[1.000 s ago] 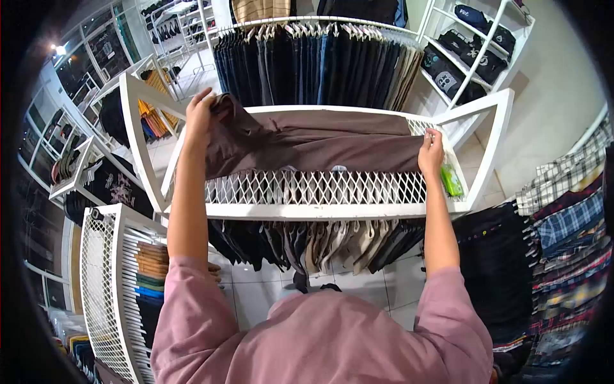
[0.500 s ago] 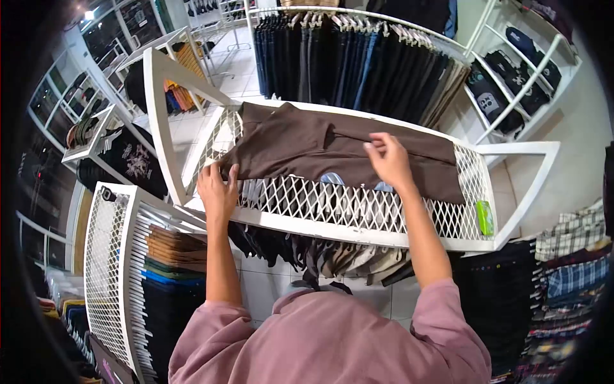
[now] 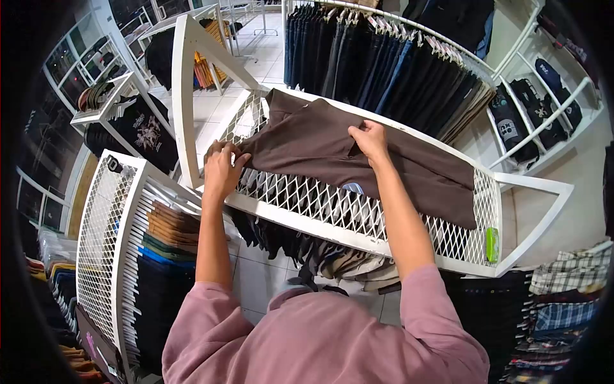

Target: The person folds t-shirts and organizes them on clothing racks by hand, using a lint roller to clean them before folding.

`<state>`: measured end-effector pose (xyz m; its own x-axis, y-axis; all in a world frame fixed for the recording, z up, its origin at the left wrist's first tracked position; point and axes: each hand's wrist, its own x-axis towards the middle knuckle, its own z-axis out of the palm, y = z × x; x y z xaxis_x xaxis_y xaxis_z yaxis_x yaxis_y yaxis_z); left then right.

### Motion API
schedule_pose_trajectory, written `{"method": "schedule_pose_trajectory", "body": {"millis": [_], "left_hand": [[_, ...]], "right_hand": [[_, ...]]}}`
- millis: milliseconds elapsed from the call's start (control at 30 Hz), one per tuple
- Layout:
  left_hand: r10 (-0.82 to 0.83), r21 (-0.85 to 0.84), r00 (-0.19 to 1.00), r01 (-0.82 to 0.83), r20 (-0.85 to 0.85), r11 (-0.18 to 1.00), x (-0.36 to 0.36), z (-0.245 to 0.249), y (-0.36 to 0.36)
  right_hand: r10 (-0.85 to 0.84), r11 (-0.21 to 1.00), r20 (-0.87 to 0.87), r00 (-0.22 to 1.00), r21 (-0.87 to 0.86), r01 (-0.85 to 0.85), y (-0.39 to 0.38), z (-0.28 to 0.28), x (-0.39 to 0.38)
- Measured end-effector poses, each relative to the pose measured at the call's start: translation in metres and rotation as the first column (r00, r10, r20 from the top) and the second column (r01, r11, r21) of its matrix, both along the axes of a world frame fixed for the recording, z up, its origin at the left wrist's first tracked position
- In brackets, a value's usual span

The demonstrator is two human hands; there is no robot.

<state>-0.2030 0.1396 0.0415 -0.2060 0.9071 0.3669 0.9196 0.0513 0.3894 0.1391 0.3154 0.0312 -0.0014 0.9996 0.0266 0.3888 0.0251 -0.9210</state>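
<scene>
Brown trousers (image 3: 307,141) lie spread lengthwise on the white mesh top of a rack (image 3: 307,224), with folds at their left part. My left hand (image 3: 222,168) is at the left corner of the cloth, its fingers curled and thumb against the fabric edge. Near the middle of the trousers, my right hand (image 3: 369,142) pinches the fabric at its upper side between thumb and fingers. The cloth gripped inside each hand is mostly hidden.
A bright green packet (image 3: 492,244) lies at the mesh's right end. White frame uprights (image 3: 185,96) rise at the rack's left. Dark trousers (image 3: 358,57) hang behind, more clothes hang underneath, and a second mesh-topped rack (image 3: 102,224) stands at left.
My right hand has moved up-left across the cloth and closed from loose fingers to a pinch. My left fingers have curled at the corner. The camera view has tilted and shifted.
</scene>
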Motion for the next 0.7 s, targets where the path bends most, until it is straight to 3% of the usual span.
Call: {"method": "schedule_pose_trajectory", "body": {"millis": [100,133,167,233,267,333,367,467,567,633,700], "left_hand": [[0.091,0.014,0.995,-0.092,0.05,0.996,0.018,0.005,-0.005],[0.1,0.023,0.994,-0.101,0.046,0.995,0.021,0.003,-0.005],[0.09,0.023,0.995,-0.091,0.045,0.996,0.024,0.002,-0.006],[0.094,0.172,0.994,-0.085,-0.046,0.981,0.033,0.004,-0.008],[0.087,0.159,0.995,-0.078,-0.049,0.984,0.038,0.007,-0.01],[0.051,0.173,0.998,-0.043,-0.038,0.984,0.047,0.011,-0.014],[0.02,0.191,0.999,-0.013,-0.033,0.982,0.052,0.015,-0.015],[-0.096,0.276,0.994,0.104,-0.043,0.956,0.09,0.031,-0.019],[-0.337,0.322,0.941,0.323,-0.014,0.89,0.149,0.042,-0.02],[-0.589,0.185,0.796,0.564,0.136,0.805,0.194,0.047,-0.018],[-0.73,0.167,0.676,0.712,0.1,0.682,0.244,0.041,-0.018]], "right_hand": [[0.01,0.993,0.053,0.999,0.115,-0.016,-0.02,0.035,-0.015],[-0.011,0.913,0.062,0.998,0.409,-0.015,-0.024,0.033,-0.024],[0.171,0.826,0.03,0.985,0.541,-0.16,-0.031,0.032,-0.022],[0.404,0.785,0.204,0.892,0.423,-0.453,-0.061,0.052,-0.013],[0.397,0.787,0.208,0.894,0.423,-0.448,-0.067,0.047,-0.005],[0.229,0.778,0.491,0.84,0.427,-0.461,-0.078,0.033,0.018],[0.213,0.785,0.49,0.845,0.43,-0.447,-0.085,0.029,0.032],[0.112,0.878,0.463,0.879,0.368,-0.306,-0.115,0.027,0.083],[-0.231,0.912,0.485,0.843,0.409,0.014,-0.155,0.021,0.154],[-0.547,0.82,0.556,0.625,0.507,0.266,-0.187,0.016,0.199],[-0.706,0.705,0.606,0.366,0.556,0.441,-0.208,-0.002,0.248]]}}
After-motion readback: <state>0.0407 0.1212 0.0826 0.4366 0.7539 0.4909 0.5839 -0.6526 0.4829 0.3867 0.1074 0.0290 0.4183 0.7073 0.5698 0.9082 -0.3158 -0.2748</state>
